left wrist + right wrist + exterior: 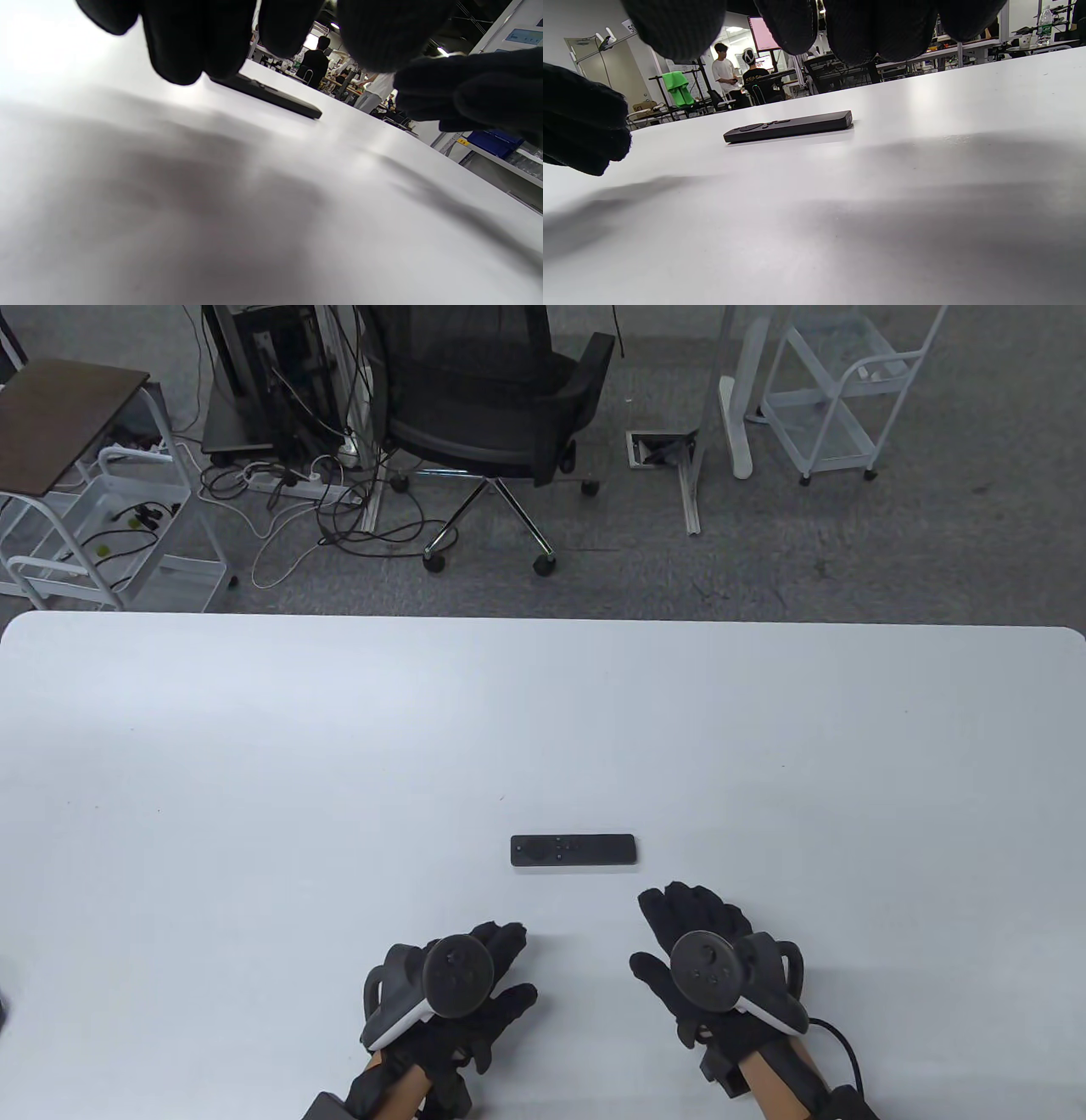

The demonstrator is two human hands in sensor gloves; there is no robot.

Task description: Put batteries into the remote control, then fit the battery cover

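A black remote control (573,849) lies flat on the white table (254,780), buttons up, long side left to right. It also shows in the left wrist view (271,95) and the right wrist view (789,126). My left hand (488,976) hovers palm down near the table's front edge, below and left of the remote, fingers spread and holding nothing. My right hand (679,925) hovers palm down just below the remote's right end, fingers spread and holding nothing. No batteries or battery cover are in view.
Beyond the table's far edge stand an office chair (501,398), wire carts (110,509) and cables on the floor. Bare table surface lies all around the remote.
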